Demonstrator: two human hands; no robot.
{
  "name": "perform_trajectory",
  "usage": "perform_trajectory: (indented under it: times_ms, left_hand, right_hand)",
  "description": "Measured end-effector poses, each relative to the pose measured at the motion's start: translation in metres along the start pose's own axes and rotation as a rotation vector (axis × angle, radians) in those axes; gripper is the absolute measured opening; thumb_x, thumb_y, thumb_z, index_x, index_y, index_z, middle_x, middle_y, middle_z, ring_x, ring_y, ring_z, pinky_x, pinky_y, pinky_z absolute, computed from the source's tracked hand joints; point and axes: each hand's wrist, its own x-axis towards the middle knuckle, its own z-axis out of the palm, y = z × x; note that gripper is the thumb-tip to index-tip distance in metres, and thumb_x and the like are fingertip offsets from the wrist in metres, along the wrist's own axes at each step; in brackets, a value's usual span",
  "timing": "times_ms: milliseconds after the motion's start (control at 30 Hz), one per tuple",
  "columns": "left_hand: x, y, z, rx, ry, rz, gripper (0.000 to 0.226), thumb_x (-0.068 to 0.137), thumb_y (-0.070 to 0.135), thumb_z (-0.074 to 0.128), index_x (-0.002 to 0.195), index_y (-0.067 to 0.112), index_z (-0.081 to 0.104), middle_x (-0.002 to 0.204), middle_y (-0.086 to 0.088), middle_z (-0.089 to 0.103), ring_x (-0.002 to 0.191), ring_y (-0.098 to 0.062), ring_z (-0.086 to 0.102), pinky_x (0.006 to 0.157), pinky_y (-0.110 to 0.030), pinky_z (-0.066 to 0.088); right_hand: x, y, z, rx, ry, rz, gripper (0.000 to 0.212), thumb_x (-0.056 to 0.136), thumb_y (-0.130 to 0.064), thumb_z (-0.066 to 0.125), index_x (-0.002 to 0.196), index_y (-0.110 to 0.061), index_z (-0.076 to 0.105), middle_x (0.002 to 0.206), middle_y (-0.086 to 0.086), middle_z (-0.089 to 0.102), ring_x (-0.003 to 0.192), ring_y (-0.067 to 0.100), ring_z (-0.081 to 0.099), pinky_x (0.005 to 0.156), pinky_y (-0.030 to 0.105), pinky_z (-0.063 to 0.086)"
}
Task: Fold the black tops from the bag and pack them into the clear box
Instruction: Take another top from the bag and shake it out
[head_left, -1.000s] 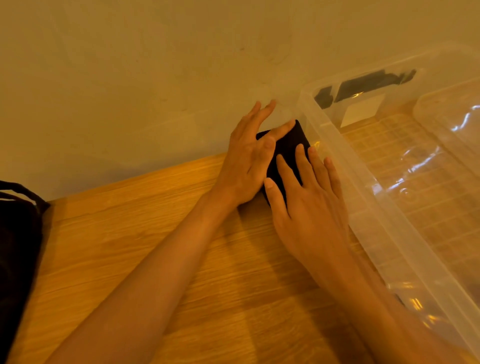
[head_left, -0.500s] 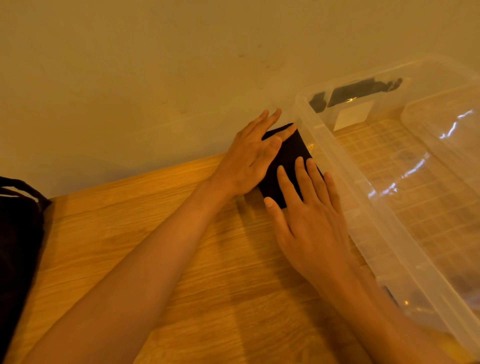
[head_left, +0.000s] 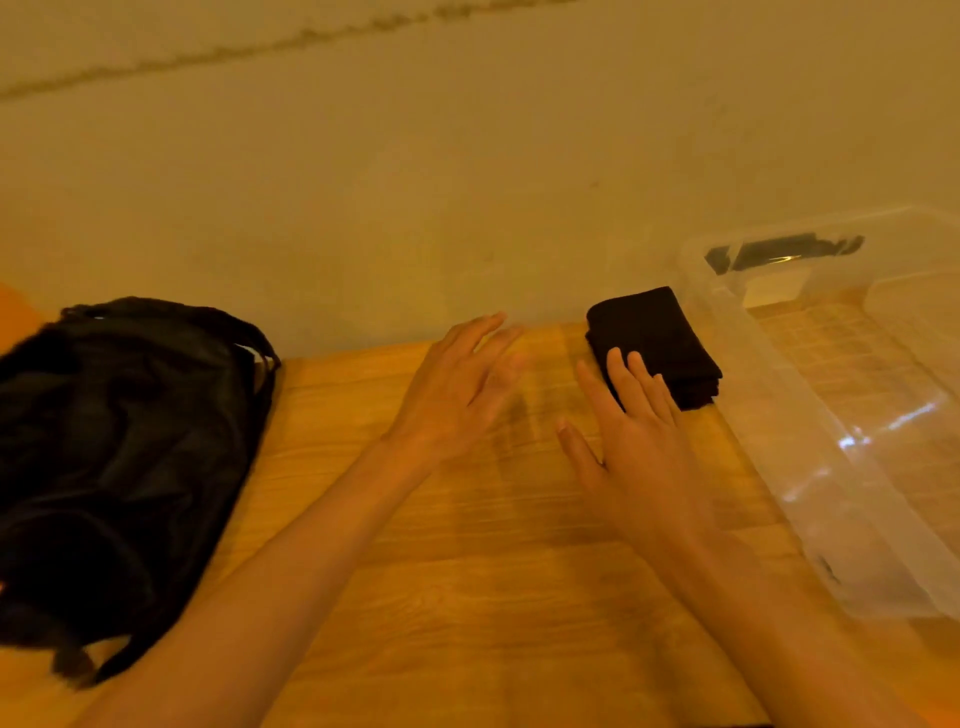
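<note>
Altogether, one folded black top (head_left: 655, 344), one black bag (head_left: 119, 457), one clear box (head_left: 748, 384) and two hands share the wooden counter (head_left: 467, 571), which runs up to a plain wall (head_left: 467, 182). The top lies as a compact stacked square on the counter, just beside the left wall of the box and outside it. Through the clear plastic show the grain of the counter below, a dark latch piece (head_left: 784, 252) on the far wall and a pale label (head_left: 774, 286) under it. The bag slumps at the left, well apart from the top, its straps (head_left: 257, 343) toward the wall; its dark bulk does not let me tell what is inside. The left hand (head_left: 457, 384), motion-blurred, has its fingers spread and holds nothing, over bare wood between bag and top. The right hand (head_left: 639, 447) is flat with straight fingers (head_left: 618, 364) whose tips overlap the near corner of the top; whether they press it I cannot tell.
</note>
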Motion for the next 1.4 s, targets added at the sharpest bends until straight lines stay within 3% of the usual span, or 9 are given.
perform_trajectory:
  times_ms: [233,367,500,700,833,1000,1100,1167,1400]
  left_hand:
    - [-0.12,-0.02,-0.077,0.191,0.257,-0.196,0.071,0.106,0.059,0.017,0.142,0.013,0.058,0.149,-0.009,0.052,0.137,-0.025,0.046,0.115,-0.05,0.035]
    - [-0.177,-0.031,-0.118,0.294,0.383,-0.324,0.073,0.106,0.06,0.014,0.14,0.015,0.059,0.151,-0.006,0.05,0.142,-0.024,0.042,0.117,-0.042,0.028]
    - [-0.228,-0.043,-0.151,0.401,0.469,-0.446,0.076,0.105,0.063,0.01,0.143,0.017,0.056,0.156,-0.006,0.045,0.148,-0.025,0.035,0.119,-0.047,0.028]
    - [-0.283,-0.07,-0.176,0.399,0.558,-0.685,0.078,0.1,0.068,0.007,0.152,0.024,0.046,0.167,-0.004,0.023,0.156,-0.022,0.011,0.126,-0.047,0.013]
    - [-0.296,-0.082,-0.183,0.358,0.476,-0.788,0.08,0.093,0.074,-0.001,0.161,0.037,0.019,0.17,0.005,-0.007,0.155,-0.013,-0.015,0.127,-0.04,-0.003]
    - [-0.307,-0.092,-0.185,0.325,0.461,-0.813,0.081,0.089,0.078,-0.008,0.16,0.042,0.007,0.169,0.008,-0.016,0.153,-0.009,-0.023,0.127,-0.039,-0.005]
    - [-0.311,-0.093,-0.188,0.328,0.436,-0.806,0.082,0.087,0.08,-0.013,0.16,0.045,0.002,0.168,0.009,-0.018,0.152,-0.007,-0.026,0.127,-0.036,-0.007]
    - [-0.314,-0.094,-0.191,0.311,0.441,-0.796,0.083,0.087,0.081,-0.014,0.16,0.045,0.002,0.168,0.01,-0.018,0.151,-0.006,-0.026,0.127,-0.037,-0.005]
    - [-0.305,-0.097,-0.218,0.18,0.53,-0.758,0.08,0.089,0.082,-0.001,0.159,0.045,0.011,0.17,0.013,-0.008,0.155,-0.006,-0.013,0.127,-0.038,0.001]
  right_hand:
    - [0.022,-0.087,0.005,0.143,-0.078,-0.119,0.067,0.101,-0.058,0.034,0.157,-0.021,0.032,0.164,0.01,0.025,0.154,0.024,0.014,0.123,0.038,0.014]
    - [0.036,-0.148,0.013,0.296,-0.11,-0.191,0.082,0.09,-0.072,0.026,0.152,-0.021,0.043,0.158,0.011,0.039,0.149,0.027,0.03,0.121,0.042,0.026]
    - [0.046,-0.208,0.013,0.353,-0.125,-0.292,0.059,0.102,-0.053,0.044,0.152,-0.023,0.042,0.158,0.006,0.039,0.147,0.024,0.032,0.118,0.04,0.028]
    - [0.068,-0.314,0.036,0.4,-0.19,-0.529,0.059,0.1,-0.058,0.04,0.147,-0.024,0.048,0.149,0.001,0.05,0.138,0.02,0.044,0.111,0.036,0.038]
    - [0.088,-0.371,0.054,0.344,-0.216,-0.629,0.061,0.098,-0.061,0.044,0.146,-0.024,0.047,0.144,0.004,0.054,0.134,0.026,0.047,0.109,0.043,0.043]
    - [0.115,-0.419,0.075,0.177,-0.185,-0.629,0.046,0.1,-0.039,0.057,0.139,-0.017,0.054,0.134,0.008,0.06,0.123,0.03,0.055,0.1,0.045,0.048]
    - [0.123,-0.425,0.082,0.151,-0.154,-0.62,0.018,0.099,-0.028,0.06,0.112,-0.021,0.07,0.105,0.004,0.072,0.102,0.028,0.066,0.094,0.044,0.05]
    - [0.125,-0.425,0.083,0.247,-0.112,-0.59,0.013,0.099,-0.026,0.061,0.099,-0.023,0.073,0.093,0.002,0.073,0.091,0.026,0.068,0.09,0.044,0.052]
    - [0.126,-0.422,0.024,0.762,-0.138,-0.413,0.022,0.099,-0.02,0.063,0.092,-0.007,0.079,0.092,0.006,0.075,0.086,0.019,0.068,0.081,0.032,0.055]
